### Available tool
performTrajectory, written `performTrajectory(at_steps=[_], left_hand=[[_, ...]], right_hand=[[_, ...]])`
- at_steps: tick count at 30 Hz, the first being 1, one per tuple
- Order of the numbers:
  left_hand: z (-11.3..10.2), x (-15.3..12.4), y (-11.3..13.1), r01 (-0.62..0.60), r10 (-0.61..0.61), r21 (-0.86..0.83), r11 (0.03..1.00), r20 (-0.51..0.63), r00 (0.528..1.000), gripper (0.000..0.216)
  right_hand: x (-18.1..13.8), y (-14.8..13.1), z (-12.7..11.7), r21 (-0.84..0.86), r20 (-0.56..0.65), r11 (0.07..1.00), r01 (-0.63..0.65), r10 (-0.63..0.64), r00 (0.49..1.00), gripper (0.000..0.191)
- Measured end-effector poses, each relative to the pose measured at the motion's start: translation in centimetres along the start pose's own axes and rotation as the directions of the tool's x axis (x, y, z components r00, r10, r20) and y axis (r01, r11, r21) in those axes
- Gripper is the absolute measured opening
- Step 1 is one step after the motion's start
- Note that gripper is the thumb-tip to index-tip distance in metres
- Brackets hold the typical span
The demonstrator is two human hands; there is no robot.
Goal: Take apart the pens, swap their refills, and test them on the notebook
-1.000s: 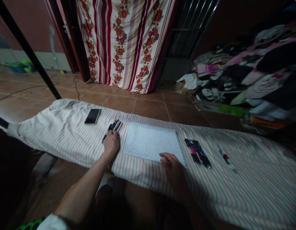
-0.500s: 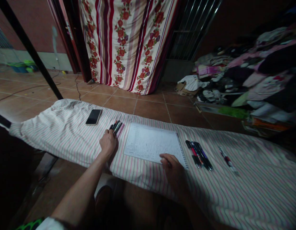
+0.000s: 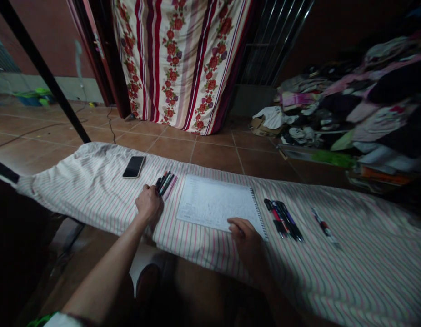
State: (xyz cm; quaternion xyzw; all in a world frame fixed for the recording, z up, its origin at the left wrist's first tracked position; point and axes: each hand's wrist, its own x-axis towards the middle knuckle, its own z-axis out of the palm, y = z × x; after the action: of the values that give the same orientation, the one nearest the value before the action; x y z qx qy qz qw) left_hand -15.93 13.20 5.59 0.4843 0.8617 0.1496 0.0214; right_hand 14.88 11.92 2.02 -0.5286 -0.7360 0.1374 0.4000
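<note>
My left hand (image 3: 149,205) lies on the striped cloth (image 3: 94,190) with its fingers curled in, just left of a small bundle of pens (image 3: 165,182); what it holds, if anything, is hidden. My right hand (image 3: 247,238) rests with bent fingers on the near right corner of an open spiral notebook (image 3: 213,202). Something dark shows under its fingers, too dim to name. A second group of pens (image 3: 283,218) lies right of the notebook, and a single pen (image 3: 322,225) lies farther right.
A black phone (image 3: 134,166) lies face up on the cloth behind the left hand. Beyond the cloth are brown floor tiles, a flowered striped curtain (image 3: 183,63) and a heap of clothes (image 3: 360,100) at the right. A dark slanted pole (image 3: 43,72) crosses the left.
My left hand has drawn back to the left and toward me, away from the pen bundle. The black pen that stuck out beside it a second ago is out of sight. My right hand has stayed put.
</note>
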Motion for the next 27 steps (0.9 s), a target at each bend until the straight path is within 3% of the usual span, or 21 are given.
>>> performTrajectory(at_steps=[12,19,23,27], left_hand=[[-0.6,0.0,-1.8,0.024,-0.024,-0.014,1.0,0.063,0.998,0.031],[-0.6,0.8,-1.9,0.133,-0.119,-0.193,0.972,0.079,0.99,0.028],[-1.0,1.3,-1.8,0.22,-0.195,-0.424,0.879,0.101,0.976,0.023],[-1.3,1.4,-0.6,0.254,-0.169,-0.731,0.633,0.189,0.967,0.022]], right_hand=[[0.1,-1.0,0.1,0.014,0.001,0.999,0.034,-0.034,0.999,0.023],[0.2,-1.0,0.0,-0.006,0.006,1.0,0.03,-0.03,1.0,0.023],[0.2,-1.0,-0.1,-0.011,0.012,1.0,0.026,-0.025,1.0,0.024],[0.2,-0.9,-0.2,-0.016,0.003,1.0,0.017,-0.017,1.0,0.023]])
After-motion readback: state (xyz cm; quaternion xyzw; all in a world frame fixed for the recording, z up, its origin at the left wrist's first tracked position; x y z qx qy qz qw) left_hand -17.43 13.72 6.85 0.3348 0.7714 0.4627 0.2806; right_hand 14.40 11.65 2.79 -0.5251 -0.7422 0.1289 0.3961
